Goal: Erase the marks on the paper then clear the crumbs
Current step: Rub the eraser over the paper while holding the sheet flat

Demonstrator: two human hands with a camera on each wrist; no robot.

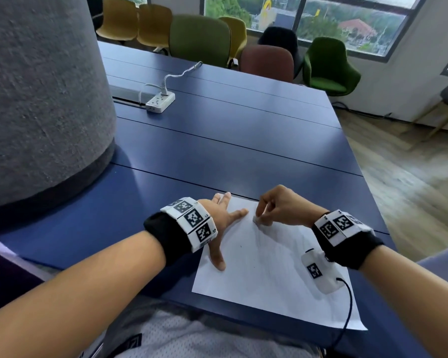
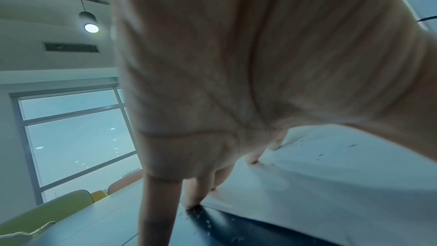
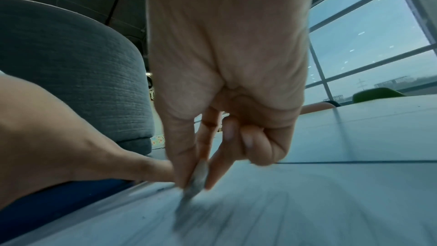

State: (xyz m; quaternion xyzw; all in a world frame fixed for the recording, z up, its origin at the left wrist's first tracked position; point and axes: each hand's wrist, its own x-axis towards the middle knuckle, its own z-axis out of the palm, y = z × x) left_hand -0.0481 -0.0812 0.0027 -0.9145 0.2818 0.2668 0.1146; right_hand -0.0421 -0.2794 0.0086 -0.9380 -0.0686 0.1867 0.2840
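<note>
A white sheet of paper (image 1: 269, 270) lies on the blue table (image 1: 217, 140) near its front edge, with faint pencil marks (image 1: 267, 236) across it. My left hand (image 1: 221, 223) lies flat with fingers spread, pressing the sheet's far left corner. My right hand (image 1: 263, 215) pinches a small grey-smudged eraser (image 3: 196, 180) between thumb and fingers, its tip on the paper near the far edge. In the left wrist view, dark eraser crumbs (image 2: 319, 152) dot the paper (image 2: 331, 184), and more crumbs (image 2: 205, 222) lie on the table beside my fingers (image 2: 196, 194).
A large grey fabric-covered column (image 1: 42, 99) stands on the table's left. A white power strip (image 1: 161, 100) with a cable sits far back. Chairs (image 1: 199, 40) line the far side. The table's right edge (image 1: 365, 161) drops to a wooden floor.
</note>
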